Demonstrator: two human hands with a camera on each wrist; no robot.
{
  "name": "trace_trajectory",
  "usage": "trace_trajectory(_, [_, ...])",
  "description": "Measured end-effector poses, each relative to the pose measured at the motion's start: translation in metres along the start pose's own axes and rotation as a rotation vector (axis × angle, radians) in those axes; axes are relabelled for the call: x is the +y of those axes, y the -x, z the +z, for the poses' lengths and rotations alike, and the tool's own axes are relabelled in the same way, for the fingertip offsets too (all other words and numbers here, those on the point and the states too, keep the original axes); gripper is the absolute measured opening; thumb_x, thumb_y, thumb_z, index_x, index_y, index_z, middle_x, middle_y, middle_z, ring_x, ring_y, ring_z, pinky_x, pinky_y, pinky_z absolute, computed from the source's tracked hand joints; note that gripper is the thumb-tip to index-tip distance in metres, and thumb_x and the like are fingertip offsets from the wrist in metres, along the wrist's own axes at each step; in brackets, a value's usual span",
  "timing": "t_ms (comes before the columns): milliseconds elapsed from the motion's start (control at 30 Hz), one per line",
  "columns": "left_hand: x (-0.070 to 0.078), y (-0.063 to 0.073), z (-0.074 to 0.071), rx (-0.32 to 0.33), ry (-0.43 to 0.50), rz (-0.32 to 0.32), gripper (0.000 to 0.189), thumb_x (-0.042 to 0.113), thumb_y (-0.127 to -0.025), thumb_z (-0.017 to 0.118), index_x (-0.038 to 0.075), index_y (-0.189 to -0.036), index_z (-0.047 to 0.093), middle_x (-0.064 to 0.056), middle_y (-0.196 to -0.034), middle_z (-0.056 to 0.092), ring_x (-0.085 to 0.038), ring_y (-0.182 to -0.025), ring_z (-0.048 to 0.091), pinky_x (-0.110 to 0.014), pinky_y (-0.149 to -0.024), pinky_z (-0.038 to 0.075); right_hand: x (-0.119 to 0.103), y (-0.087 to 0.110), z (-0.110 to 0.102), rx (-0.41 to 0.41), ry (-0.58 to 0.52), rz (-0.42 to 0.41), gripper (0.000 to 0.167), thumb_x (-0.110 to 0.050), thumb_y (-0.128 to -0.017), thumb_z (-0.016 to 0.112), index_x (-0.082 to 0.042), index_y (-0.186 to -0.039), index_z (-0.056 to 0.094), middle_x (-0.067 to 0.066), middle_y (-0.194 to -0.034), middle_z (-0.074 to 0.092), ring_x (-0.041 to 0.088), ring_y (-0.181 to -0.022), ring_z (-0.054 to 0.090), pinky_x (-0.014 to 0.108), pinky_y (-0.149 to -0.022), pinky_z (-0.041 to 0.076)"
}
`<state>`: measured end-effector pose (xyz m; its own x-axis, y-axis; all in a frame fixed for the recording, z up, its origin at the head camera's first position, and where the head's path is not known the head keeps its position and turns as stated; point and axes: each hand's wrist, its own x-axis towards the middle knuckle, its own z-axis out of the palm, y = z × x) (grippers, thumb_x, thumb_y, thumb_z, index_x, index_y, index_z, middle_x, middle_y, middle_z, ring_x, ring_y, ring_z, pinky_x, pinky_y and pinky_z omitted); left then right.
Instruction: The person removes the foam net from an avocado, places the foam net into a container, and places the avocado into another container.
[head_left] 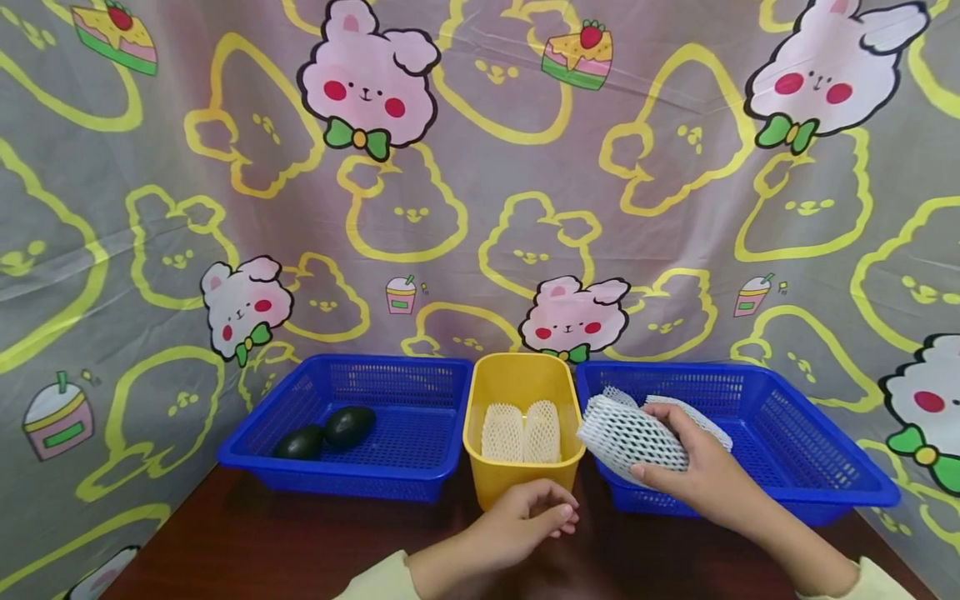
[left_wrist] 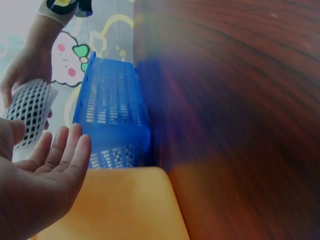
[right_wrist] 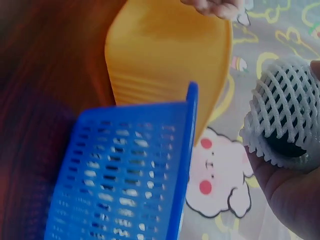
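Observation:
My right hand [head_left: 693, 467] grips a white foam net sleeve [head_left: 633, 442] above the near left part of the right blue basket. Through the mesh and at its end, the right wrist view shows a dark green avocado [right_wrist: 282, 145] inside. My left hand [head_left: 521, 525] holds nothing, its fingers loosely bent, in front of the yellow bin [head_left: 487, 483]. In the left wrist view its palm and relaxed fingers [left_wrist: 75, 155] lie close to the sleeve; whether they touch it I cannot tell.
Two bare avocados [head_left: 350, 427] lie in the left blue basket [head_left: 360, 483]. Inside the yellow bin stand two cream foam nets [head_left: 542, 432]. More white netted pieces [head_left: 693, 412] lie in the right blue basket [head_left: 825, 492], partly hidden by my hand. A patterned curtain [head_left: 480, 167] hangs behind the dark wooden table [head_left: 285, 550].

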<state>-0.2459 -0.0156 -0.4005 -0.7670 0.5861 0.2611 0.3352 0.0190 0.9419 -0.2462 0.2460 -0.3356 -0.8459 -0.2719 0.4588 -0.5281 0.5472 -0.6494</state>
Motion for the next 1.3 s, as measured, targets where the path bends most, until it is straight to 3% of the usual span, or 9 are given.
trace_trajectory(200, [0.004, 0.012, -0.019, 0.019, -0.118, 0.031, 0.022, 0.017, -0.099, 0.057, -0.002, -0.109, 0.062, -0.005, -0.096, 0.068, -0.008, -0.089, 0.063, -0.024, -0.08, 0.05, 0.0, 0.004, 0.016, -0.01, -0.025, -0.102, 0.06, -0.017, -0.078, 0.081, -0.013, -0.127, 0.047, 0.004, -0.108, 0.058, 0.013, -0.085, 0.058, 0.028, -0.067, 0.051])
trace_trajectory(467, [0.006, 0.027, -0.041, 0.046, -0.207, 0.013, 0.022, 0.02, -0.097, 0.06, 0.002, -0.108, 0.064, -0.001, -0.099, 0.067, -0.008, -0.091, 0.061, -0.025, -0.081, 0.05, -0.003, 0.009, 0.035, -0.055, -0.005, -0.194, 0.067, -0.02, -0.074, 0.085, -0.018, -0.127, 0.045, -0.004, -0.111, 0.058, 0.01, -0.09, 0.058, 0.027, -0.075, 0.05])
trace_trajectory(600, [0.004, 0.034, -0.049, 0.058, -0.244, 0.01, 0.022, 0.02, -0.096, 0.061, 0.002, -0.107, 0.065, 0.0, -0.097, 0.067, -0.008, -0.09, 0.061, -0.026, -0.08, 0.05, -0.006, 0.012, 0.046, -0.106, -0.046, -0.227, 0.068, -0.021, -0.072, 0.086, -0.021, -0.127, 0.046, -0.005, -0.111, 0.058, 0.011, -0.092, 0.058, 0.027, -0.078, 0.049])
trace_trajectory(833, [0.002, 0.043, -0.06, 0.063, -0.284, 0.023, 0.017, 0.019, -0.095, 0.063, 0.006, -0.106, 0.065, 0.003, -0.096, 0.066, -0.008, -0.089, 0.062, -0.026, -0.078, 0.051, -0.011, 0.015, 0.059, -0.2, -0.055, -0.203, 0.068, -0.033, -0.075, 0.085, -0.021, -0.128, 0.044, -0.005, -0.112, 0.057, 0.011, -0.094, 0.058, 0.028, -0.079, 0.05])
trace_trajectory(1033, [0.004, 0.053, -0.068, 0.084, -0.29, 0.002, 0.017, 0.015, -0.094, 0.065, 0.003, -0.105, 0.065, -0.002, -0.096, 0.067, -0.008, -0.088, 0.062, -0.025, -0.076, 0.052, -0.014, 0.017, 0.073, -0.286, -0.037, -0.147, 0.067, -0.04, -0.074, 0.084, -0.022, -0.125, 0.045, -0.008, -0.11, 0.056, 0.009, -0.093, 0.057, 0.027, -0.08, 0.05])
trace_trajectory(1300, [-0.004, 0.062, -0.078, 0.11, -0.305, -0.022, 0.018, 0.013, -0.092, 0.067, 0.001, -0.106, 0.064, -0.007, -0.099, 0.068, -0.009, -0.087, 0.062, -0.025, -0.073, 0.052, -0.011, 0.017, 0.091, -0.412, -0.042, -0.134, 0.066, -0.045, -0.076, 0.08, -0.022, -0.126, 0.044, -0.007, -0.112, 0.055, 0.008, -0.095, 0.057, 0.026, -0.082, 0.049])
